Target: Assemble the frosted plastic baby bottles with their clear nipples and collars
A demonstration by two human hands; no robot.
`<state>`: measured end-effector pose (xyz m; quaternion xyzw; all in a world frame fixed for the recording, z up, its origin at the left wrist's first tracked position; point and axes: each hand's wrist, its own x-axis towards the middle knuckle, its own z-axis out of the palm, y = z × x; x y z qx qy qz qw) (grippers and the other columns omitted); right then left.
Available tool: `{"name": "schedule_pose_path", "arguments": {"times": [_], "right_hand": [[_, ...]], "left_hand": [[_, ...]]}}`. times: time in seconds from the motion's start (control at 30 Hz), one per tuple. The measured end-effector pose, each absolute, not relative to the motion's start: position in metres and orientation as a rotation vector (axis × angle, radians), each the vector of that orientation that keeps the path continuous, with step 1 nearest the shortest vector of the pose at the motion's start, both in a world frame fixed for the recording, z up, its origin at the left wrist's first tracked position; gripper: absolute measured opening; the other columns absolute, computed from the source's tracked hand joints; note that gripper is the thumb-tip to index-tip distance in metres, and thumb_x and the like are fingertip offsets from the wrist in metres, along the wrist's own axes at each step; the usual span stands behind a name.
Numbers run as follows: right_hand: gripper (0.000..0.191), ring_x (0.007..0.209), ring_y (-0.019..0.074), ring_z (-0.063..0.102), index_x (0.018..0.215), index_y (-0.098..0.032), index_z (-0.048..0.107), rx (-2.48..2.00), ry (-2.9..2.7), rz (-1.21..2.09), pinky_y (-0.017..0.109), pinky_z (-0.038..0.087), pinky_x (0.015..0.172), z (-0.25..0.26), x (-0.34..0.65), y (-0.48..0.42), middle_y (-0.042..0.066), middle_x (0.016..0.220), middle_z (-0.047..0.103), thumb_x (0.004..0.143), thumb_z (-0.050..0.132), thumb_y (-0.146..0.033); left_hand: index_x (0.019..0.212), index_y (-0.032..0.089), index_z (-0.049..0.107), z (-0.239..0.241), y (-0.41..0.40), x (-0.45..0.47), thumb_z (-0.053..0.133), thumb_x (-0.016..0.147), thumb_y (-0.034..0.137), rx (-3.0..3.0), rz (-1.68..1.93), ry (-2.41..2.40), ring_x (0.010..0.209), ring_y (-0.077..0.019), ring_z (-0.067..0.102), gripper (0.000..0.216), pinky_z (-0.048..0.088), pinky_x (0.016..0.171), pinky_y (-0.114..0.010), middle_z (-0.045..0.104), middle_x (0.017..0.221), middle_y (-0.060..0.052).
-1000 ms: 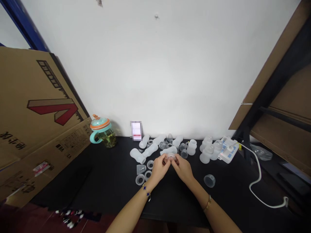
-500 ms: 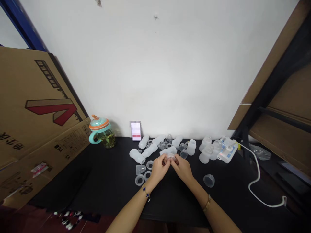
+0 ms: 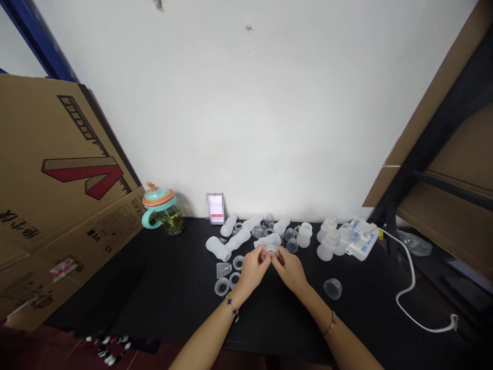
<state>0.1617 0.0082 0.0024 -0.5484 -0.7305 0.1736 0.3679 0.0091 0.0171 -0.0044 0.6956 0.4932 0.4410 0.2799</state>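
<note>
Where a brown cardboard box (image 3: 34, 139), red V-shaped print (image 3: 106, 182) plain but small lettering blurred to me, walls the left, a broad stretch of black tabletop (image 3: 162, 293) begins. Past a teal-and-orange lidded jug (image 3: 170, 221), milky plastic bottles (image 3: 238, 239) crowd the back; before them, left hand (image 3: 254, 267) and right hand (image 3: 289, 268) meet, both pinching a translucent round plastic piece (image 3: 271, 248). Rightward, a clear domed cap (image 3: 333, 289) interrupts the surface.

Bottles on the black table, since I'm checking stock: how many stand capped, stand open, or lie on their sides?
Capped standing bottles: 3
Open standing bottle: 1
Bottles lying down: 6
Total in view: 10
</note>
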Motion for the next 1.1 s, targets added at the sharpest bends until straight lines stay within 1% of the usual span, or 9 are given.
{"name": "schedule_pose_path", "arguments": {"times": [0.13, 0.27, 0.5, 0.77, 0.87, 0.97, 1.1], "right_hand": [[0.028, 0.059, 0.016, 0.057, 0.084, -0.021, 0.058, -1.4, -1.883, 0.446, 0.025, 0.034, 0.057, 0.002, 0.1616, 0.007, -0.001, 0.068, 0.063, 0.097, 0.044, -0.041], [0.028, 0.057, 0.0153, 0.055, 0.081, -0.021, 0.056, -1.418, -1.888, 0.436, 0.024, 0.032, 0.056, 0.0032, 0.1614, 0.0063, -0.001, 0.065, 0.06, 0.096, 0.045, -0.042], [0.028, 0.058, 0.0157, 0.056, 0.079, -0.021, 0.056, -1.412, -1.894, 0.433, 0.025, 0.031, 0.056, 0.003, 0.1613, 0.0074, 0.0, 0.066, 0.061, 0.095, 0.045, -0.041], [0.028, 0.058, 0.0162, 0.058, 0.082, -0.021, 0.06, -1.422, -1.872, 0.471, 0.025, 0.034, 0.056, 0.0041, 0.1605, 0.0068, 0.0, 0.067, 0.065, 0.095, 0.046, -0.043], [0.027, 0.06, 0.0165, 0.06, 0.083, -0.021, 0.06, -1.415, -1.867, 0.483, 0.024, 0.035, 0.057, 0.0048, 0.1605, 0.0064, 0.0, 0.068, 0.066, 0.095, 0.047, -0.042], [0.027, 0.06, 0.0163, 0.06, 0.082, -0.021, 0.06, -1.435, -1.871, 0.465, 0.024, 0.034, 0.057, 0.0047, 0.1607, 0.0068, 0.0, 0.068, 0.066, 0.095, 0.048, -0.041], [0.027, 0.058, 0.0152, 0.059, 0.078, -0.022, 0.059, -1.475, -1.872, 0.411, 0.024, 0.031, 0.055, 0.0038, 0.1608, 0.0079, -0.001, 0.065, 0.064, 0.093, 0.05, -0.041]], "left_hand": [[0.072, 0.021, 0.047, -0.0037, 0.016, 0.009, 0.052, 0.09, 0.035, 1.871, 1.175, 1.325, 0.056, -0.0121, 0.044, 0.024, 0.031, 0.057, -0.024, 0.047, 0.061, 0.005], [0.071, 0.021, 0.045, -0.003, 0.0151, 0.0087, 0.052, 0.091, 0.036, 1.871, 1.167, 1.328, 0.055, -0.0122, 0.042, 0.026, 0.03, 0.056, -0.024, 0.044, 0.061, 0.006], [0.071, 0.021, 0.045, -0.0018, 0.0134, 0.0081, 0.049, 0.093, 0.04, 1.873, 1.149, 1.324, 0.054, -0.0127, 0.043, 0.03, 0.029, 0.056, -0.025, 0.045, 0.059, 0.005], [0.075, 0.022, 0.049, -0.0017, 0.0114, 0.0086, 0.044, 0.097, 0.04, 1.866, 1.134, 1.279, 0.055, -0.0145, 0.052, 0.029, 0.032, 0.057, -0.025, 0.057, 0.061, 0.003], [0.076, 0.022, 0.05, -0.0033, 0.0124, 0.0085, 0.045, 0.097, 0.039, 1.871, 1.138, 1.277, 0.056, -0.0146, 0.053, 0.028, 0.033, 0.057, -0.025, 0.059, 0.061, 0.002], [0.075, 0.021, 0.05, -0.0048, 0.0141, 0.0078, 0.047, 0.095, 0.038, 1.87, 1.144, 1.289, 0.055, -0.0142, 0.052, 0.026, 0.032, 0.056, -0.025, 0.058, 0.061, 0.002], [0.074, 0.021, 0.051, -0.004, 0.0151, 0.0064, 0.05, 0.093, 0.038, 1.884, 1.153, 1.292, 0.054, -0.0132, 0.049, 0.026, 0.032, 0.056, -0.024, 0.053, 0.06, 0.004]]}}
